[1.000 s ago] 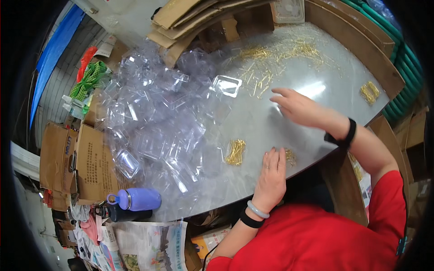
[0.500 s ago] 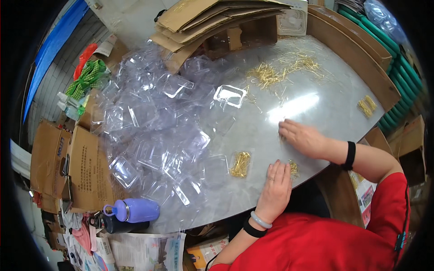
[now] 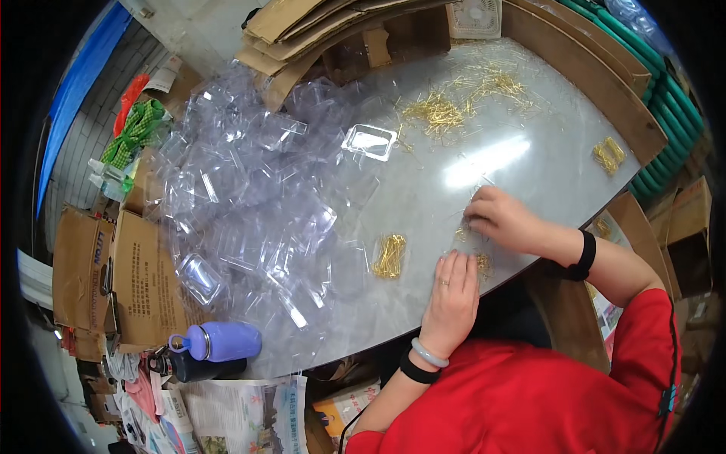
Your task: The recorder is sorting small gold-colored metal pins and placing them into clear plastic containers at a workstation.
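My left hand (image 3: 451,303) lies flat on the grey table, fingers stretched out, with nothing visible in it. Beside its fingertips is a small group of gold wire pieces (image 3: 484,265), partly hidden by the hand. Just above, my right hand (image 3: 505,219) has its fingers curled down at the tabletop. A few thin gold wires show by its fingertips, but what it pinches is too small to tell. Left of my hands, a neat bundle of gold wire pieces (image 3: 389,256) lies in a clear plastic tray. Farther back spreads a loose heap of gold wire pieces (image 3: 439,112).
Clear plastic trays (image 3: 249,189) pile over the table's left side. One lone tray (image 3: 369,141) lies near the middle. Another wire bundle (image 3: 608,155) sits at the right edge. Cardboard (image 3: 590,72) borders the back. A purple bottle (image 3: 225,341) lies at the front left.
My right hand has gone from flat, outstretched fingers to curled ones at the tabletop. My left hand stays flat in nearly the same place. The whole view has shifted slightly.
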Available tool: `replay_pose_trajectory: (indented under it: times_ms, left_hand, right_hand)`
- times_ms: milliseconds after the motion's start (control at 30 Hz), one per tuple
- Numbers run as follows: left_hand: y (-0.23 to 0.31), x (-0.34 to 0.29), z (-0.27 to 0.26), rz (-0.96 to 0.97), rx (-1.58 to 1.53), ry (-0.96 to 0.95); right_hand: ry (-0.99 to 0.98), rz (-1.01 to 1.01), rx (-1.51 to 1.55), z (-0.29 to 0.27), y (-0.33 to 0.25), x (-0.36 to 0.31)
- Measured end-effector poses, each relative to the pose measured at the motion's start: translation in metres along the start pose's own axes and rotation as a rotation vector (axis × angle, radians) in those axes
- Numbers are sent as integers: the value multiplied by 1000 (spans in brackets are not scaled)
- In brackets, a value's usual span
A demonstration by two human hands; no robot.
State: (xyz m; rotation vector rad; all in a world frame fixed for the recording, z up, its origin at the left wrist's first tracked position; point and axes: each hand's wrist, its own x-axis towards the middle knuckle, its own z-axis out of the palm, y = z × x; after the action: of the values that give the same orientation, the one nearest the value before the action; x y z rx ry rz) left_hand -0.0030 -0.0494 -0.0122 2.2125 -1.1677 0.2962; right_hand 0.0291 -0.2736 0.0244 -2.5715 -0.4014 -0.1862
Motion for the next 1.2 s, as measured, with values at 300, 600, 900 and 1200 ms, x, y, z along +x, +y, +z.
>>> replay_pose_trajectory:
  times_ms: [300,600,900,1200]
  left_hand:
    - [1,-1,1,-19,14,5]
    - [3,0,-1,-12,17,16]
    - [2,-4,-6,37,-37,-1]
    - [2,-2,-9,-19,-65,15]
  right_hand:
    - [70,50,-227,-1,-10,-24]
    - [81,148,-239,-35,16,-19]
    - [5,89,-186,1,-23,-37]
    - [61,32,-112,-18,-22,-24]
